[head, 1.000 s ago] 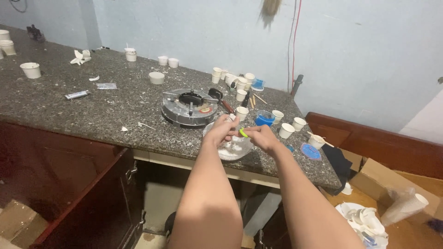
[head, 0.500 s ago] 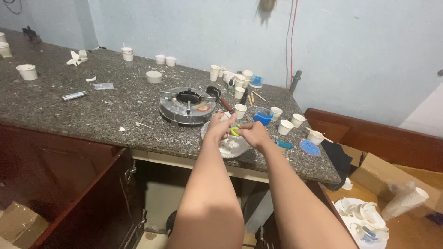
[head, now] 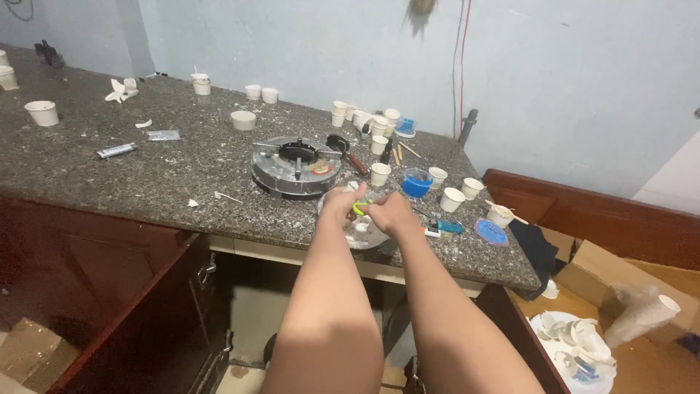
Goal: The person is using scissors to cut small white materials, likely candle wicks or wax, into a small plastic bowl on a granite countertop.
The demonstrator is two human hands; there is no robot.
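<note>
Left hand [head: 343,206] and right hand [head: 389,213] together over a clear round plate [head: 362,232] at the front edge of the speckled granite counter [head: 146,164]. Both pinched narrow on a small yellow-green piece [head: 359,207] between the fingertips; kind of piece unclear. Just behind: round metal burner [head: 295,166], flat, dark centre. Right of hands: blue bowl [head: 416,182], small white paper cups [head: 452,198], blue lid [head: 491,232]. White scraps scattered on the stone.
</note>
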